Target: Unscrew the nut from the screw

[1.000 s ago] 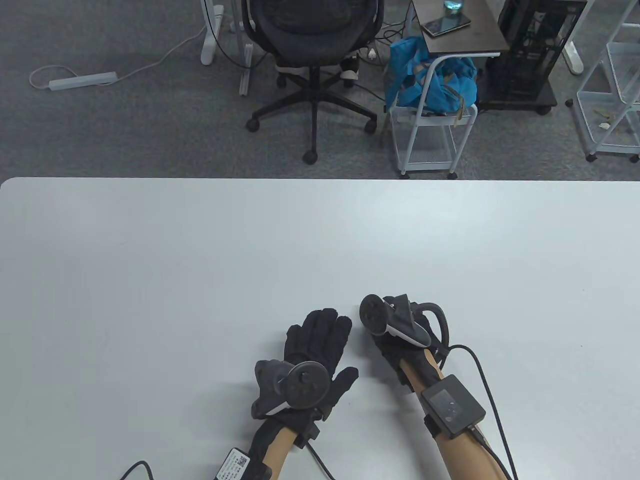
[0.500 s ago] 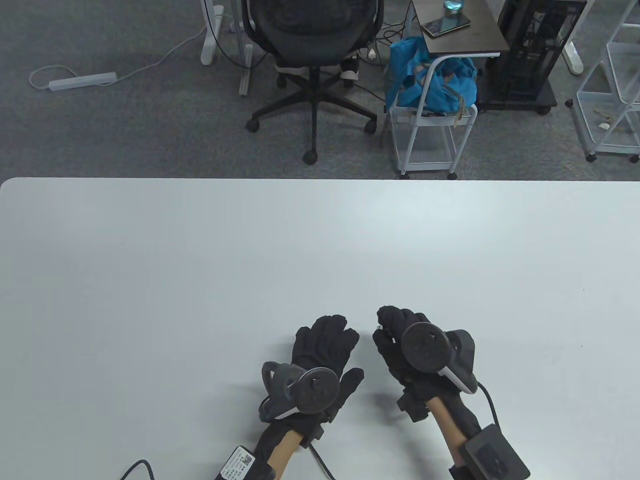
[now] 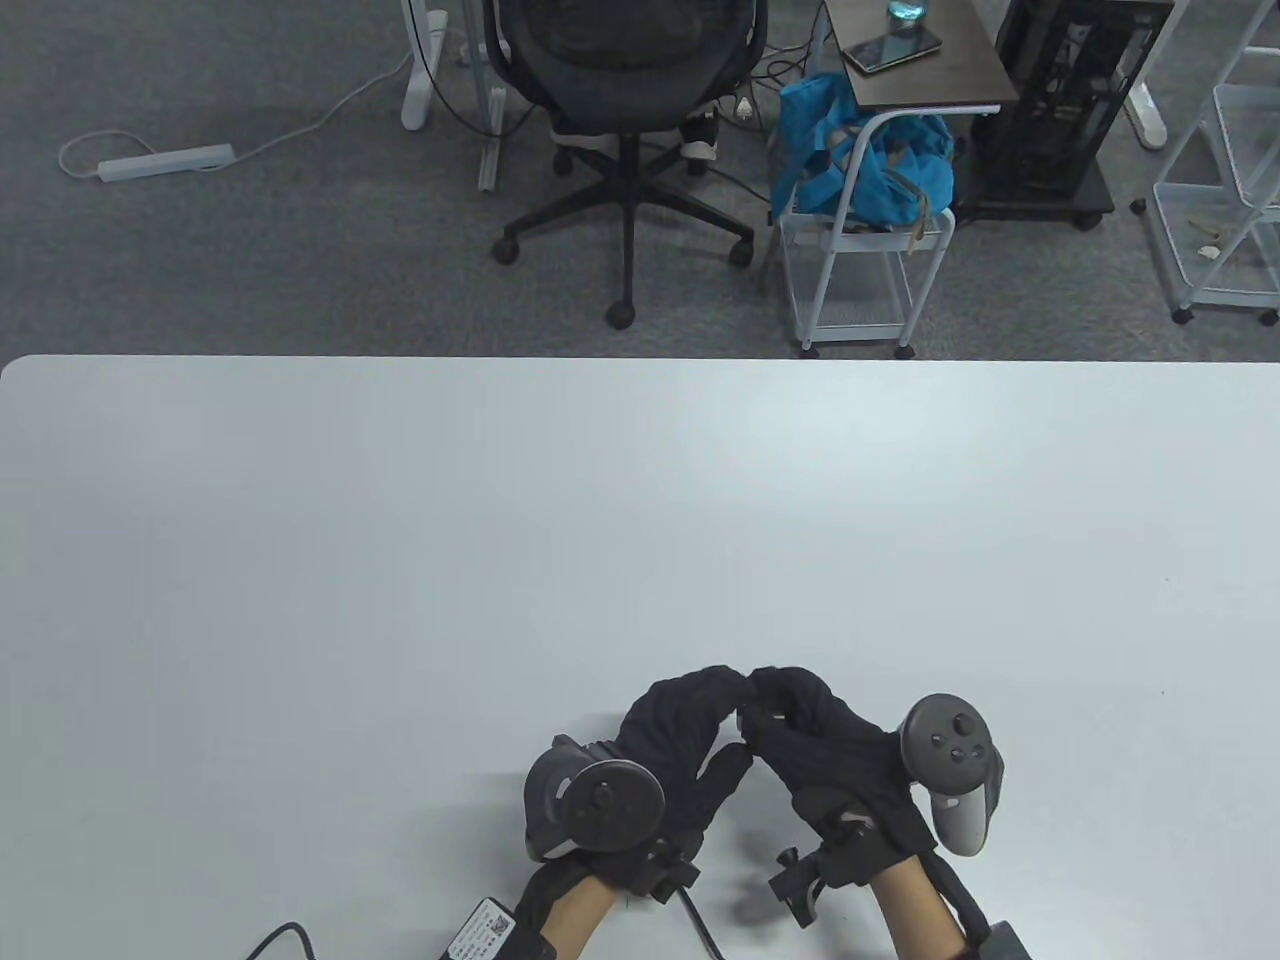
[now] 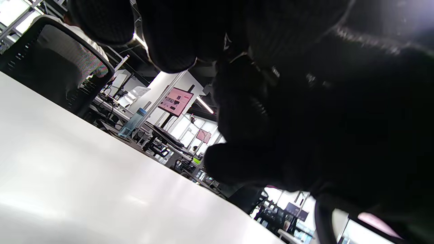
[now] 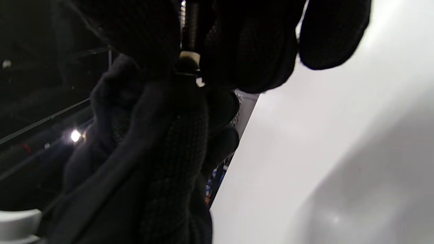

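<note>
**Bringing both hands together on the screw**

Half a second ago your hands sat apart; now your left hand [image 3: 690, 735] and right hand [image 3: 815, 745] meet fingertip to fingertip near the table's [image 3: 400, 560] near edge. The right wrist view shows a dark threaded screw [image 5: 189, 30] pinched between gloved fingers; can't make out the nut. Looks like unscrewing's about to start. Office chair [image 3: 625, 110] and blue bag [image 3: 865, 150] sit beyond.

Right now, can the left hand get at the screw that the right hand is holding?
Probably yes. The left hand already meets the right hand fingertip to fingertip, and the right wrist view shows the screw between the gloved fingers. Nothing stands between them.
</note>
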A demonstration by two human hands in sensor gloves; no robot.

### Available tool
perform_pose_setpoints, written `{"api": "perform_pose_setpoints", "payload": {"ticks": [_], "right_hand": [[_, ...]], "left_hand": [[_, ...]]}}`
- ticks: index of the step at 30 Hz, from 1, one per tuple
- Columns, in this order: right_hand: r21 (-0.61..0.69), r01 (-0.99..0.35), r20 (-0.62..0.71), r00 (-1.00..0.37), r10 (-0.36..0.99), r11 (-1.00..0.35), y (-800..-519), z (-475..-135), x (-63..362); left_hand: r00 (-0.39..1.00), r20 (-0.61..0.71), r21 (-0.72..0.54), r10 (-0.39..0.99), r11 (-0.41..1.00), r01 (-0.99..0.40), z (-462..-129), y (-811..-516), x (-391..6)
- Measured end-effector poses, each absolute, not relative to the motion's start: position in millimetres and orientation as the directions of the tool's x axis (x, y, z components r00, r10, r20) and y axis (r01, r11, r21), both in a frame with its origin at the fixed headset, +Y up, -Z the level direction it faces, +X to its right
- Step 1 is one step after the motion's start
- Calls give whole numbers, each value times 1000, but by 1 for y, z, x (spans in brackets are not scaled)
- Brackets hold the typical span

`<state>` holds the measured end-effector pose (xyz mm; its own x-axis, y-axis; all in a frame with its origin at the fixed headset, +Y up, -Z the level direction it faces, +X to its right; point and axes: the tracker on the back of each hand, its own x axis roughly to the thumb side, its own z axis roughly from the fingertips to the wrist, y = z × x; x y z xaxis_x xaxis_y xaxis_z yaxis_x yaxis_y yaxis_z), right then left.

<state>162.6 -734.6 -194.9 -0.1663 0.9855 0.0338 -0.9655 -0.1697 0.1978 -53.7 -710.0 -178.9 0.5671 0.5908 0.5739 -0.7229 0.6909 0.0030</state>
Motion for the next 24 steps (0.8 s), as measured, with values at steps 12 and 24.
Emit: {"api": "perform_pose_setpoints", "payload": {"ticks": [12, 24], "right_hand": [[253, -967, -36, -12, 999, -2, -740, -188, 159], [114, -980, 166, -141, 976, -161, -728, -179, 154]], "left_hand": [[509, 557, 19, 656, 603, -798, -177, -706, -61], [264, 376, -149, 888, 339, -929, -187, -722, -70]]}}
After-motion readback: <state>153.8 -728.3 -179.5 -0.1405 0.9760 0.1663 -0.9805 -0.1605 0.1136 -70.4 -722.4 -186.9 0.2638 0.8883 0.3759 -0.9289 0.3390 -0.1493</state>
